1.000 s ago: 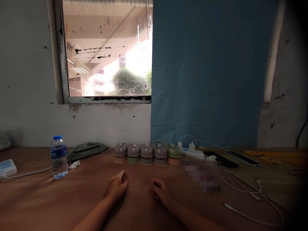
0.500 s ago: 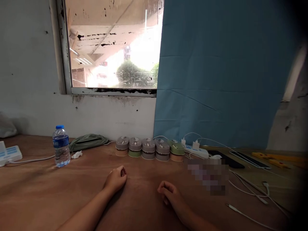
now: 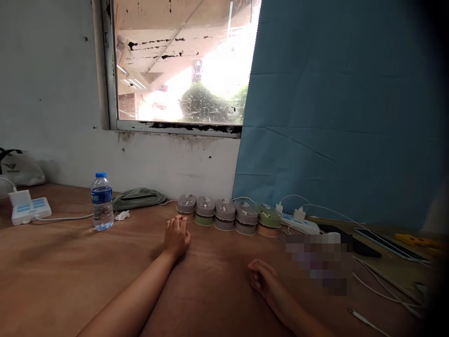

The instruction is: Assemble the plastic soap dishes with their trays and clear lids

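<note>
Several small rounded lidded boxes stand in a row along the back of the brown table. The leftmost box [image 3: 186, 203] has a grey lid and a tan base. Right of it are a grey-lidded box with a green base [image 3: 205, 210], two all-grey boxes, and a green-lidded box with a tan base [image 3: 268, 220]. My left hand [image 3: 177, 238] is palm down just in front of the leftmost box, its fingers extended towards the base; whether they touch it I cannot tell. Loosely curled, my right hand [image 3: 263, 277] rests on the table with nothing visible in it.
A water bottle [image 3: 102, 202], a crumpled tissue [image 3: 122, 215] and a green pouch [image 3: 140, 199] lie left of the boxes. A power strip [image 3: 31, 210] sits far left. Another power strip [image 3: 301, 225], phones, white cables and a blurred patch occupy the right side.
My left hand has moved forward to the leftmost box, its curled fingers straightening. The right hand stays curled on the table. The view has shifted slightly left.
</note>
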### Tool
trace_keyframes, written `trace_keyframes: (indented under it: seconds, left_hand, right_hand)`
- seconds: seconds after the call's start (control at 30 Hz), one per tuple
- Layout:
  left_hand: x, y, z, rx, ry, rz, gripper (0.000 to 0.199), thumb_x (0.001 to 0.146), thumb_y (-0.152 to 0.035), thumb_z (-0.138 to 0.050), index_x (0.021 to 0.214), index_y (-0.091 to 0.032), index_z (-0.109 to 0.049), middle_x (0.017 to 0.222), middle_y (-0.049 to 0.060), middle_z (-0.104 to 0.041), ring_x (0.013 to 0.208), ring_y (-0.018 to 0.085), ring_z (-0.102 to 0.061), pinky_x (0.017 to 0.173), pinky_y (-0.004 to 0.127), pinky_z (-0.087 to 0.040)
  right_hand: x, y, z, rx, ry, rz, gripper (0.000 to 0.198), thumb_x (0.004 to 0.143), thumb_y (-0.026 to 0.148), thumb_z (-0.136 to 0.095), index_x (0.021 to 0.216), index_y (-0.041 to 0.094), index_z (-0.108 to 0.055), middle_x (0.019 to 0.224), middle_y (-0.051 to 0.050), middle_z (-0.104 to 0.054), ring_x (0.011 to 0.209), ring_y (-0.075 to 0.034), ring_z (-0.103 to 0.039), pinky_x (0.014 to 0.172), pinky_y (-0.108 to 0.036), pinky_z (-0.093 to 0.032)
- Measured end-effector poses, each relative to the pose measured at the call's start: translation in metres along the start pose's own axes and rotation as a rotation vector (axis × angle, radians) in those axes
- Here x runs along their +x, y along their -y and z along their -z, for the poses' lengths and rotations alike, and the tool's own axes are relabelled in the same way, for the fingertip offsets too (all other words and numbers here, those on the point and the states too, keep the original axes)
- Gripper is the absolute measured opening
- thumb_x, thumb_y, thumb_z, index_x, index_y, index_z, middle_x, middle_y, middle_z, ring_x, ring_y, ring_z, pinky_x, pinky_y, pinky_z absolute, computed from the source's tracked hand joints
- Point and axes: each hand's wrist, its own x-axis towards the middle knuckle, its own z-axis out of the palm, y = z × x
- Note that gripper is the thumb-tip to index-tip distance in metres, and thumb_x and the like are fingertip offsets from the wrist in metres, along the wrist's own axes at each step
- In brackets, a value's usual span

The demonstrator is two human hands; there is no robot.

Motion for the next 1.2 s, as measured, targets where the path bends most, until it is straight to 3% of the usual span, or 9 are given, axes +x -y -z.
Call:
trace_keyframes:
  seconds: [0.1,0.23,0.33,0.6,0.93,1.03,1.2]
  left_hand:
    - [0.019,0.013,-0.018,-0.038,-0.159,0.05,0.052,0.071,-0.019,-0.048,0.121,-0.011,-0.037,0.118,0.015,-0.043,0.111,0.026,-0.039,0.096,0.038,-0.025]
    - [0.039,0.022,-0.037,-0.095,-0.283,0.289,0.059,0.068,-0.027,-0.053,0.122,-0.012,-0.035,0.123,0.017,-0.038,0.114,0.029,-0.036,0.094,0.042,-0.029]
    - [0.047,0.023,-0.049,-0.145,-0.285,0.359,0.058,0.068,-0.029,-0.056,0.121,-0.014,-0.037,0.123,0.016,-0.036,0.113,0.028,-0.039,0.092,0.041,-0.032]
    - [0.064,0.018,-0.072,-0.179,-0.266,0.336,0.055,0.071,-0.04,-0.055,0.12,-0.018,-0.043,0.124,0.016,-0.033,0.113,0.028,-0.039,0.092,0.042,-0.032]
    - [0.076,0.019,-0.086,-0.258,-0.185,0.43,0.062,0.065,-0.046,-0.061,0.12,-0.026,-0.042,0.119,0.012,-0.041,0.115,0.028,-0.039,0.094,0.046,-0.028]
    - [0.075,0.021,-0.078,-0.31,-0.272,0.448,0.059,0.065,-0.045,-0.06,0.117,-0.022,-0.043,0.118,0.011,-0.042,0.115,0.027,-0.038,0.095,0.042,-0.03]
    - [0.067,0.029,-0.06,-0.599,-0.574,0.487,0.064,0.065,-0.042,-0.062,0.118,-0.019,-0.036,0.121,0.011,-0.041,0.116,0.024,-0.036,0.098,0.038,-0.028]
  right_hand:
    - [0.0,-0.001,0.0,-0.009,-0.005,-0.008,0.02,0.062,0.028,-0.058,0.055,0.017,-0.044,0.049,0.007,-0.037,0.042,-0.005,-0.031,0.044,-0.021,-0.022]
    - [0.001,-0.002,-0.001,-0.024,0.003,-0.006,0.019,0.063,0.027,-0.057,0.054,0.017,-0.043,0.049,0.007,-0.038,0.042,-0.006,-0.032,0.044,-0.021,-0.021]
    - [0.003,-0.004,-0.001,-0.026,-0.004,-0.005,0.019,0.063,0.027,-0.056,0.054,0.017,-0.043,0.048,0.007,-0.037,0.041,-0.006,-0.031,0.044,-0.022,-0.02]
    - [0.002,-0.001,-0.003,-0.079,0.006,-0.017,0.014,0.062,0.026,-0.053,0.055,0.017,-0.045,0.048,0.007,-0.037,0.041,-0.005,-0.031,0.044,-0.021,-0.019]
    - [0.001,-0.004,-0.001,-0.072,0.005,-0.005,0.012,0.063,0.025,-0.052,0.056,0.017,-0.046,0.046,0.007,-0.037,0.042,-0.006,-0.031,0.043,-0.021,-0.02]
    - [0.001,-0.005,0.0,-0.064,0.003,0.0,0.013,0.063,0.024,-0.053,0.055,0.017,-0.045,0.048,0.007,-0.038,0.042,-0.005,-0.032,0.043,-0.021,-0.021]
    - [-0.002,-0.003,0.001,-0.033,0.013,-0.004,0.015,0.064,0.024,-0.053,0.055,0.017,-0.045,0.047,0.007,-0.037,0.043,-0.006,-0.031,0.044,-0.02,-0.022]
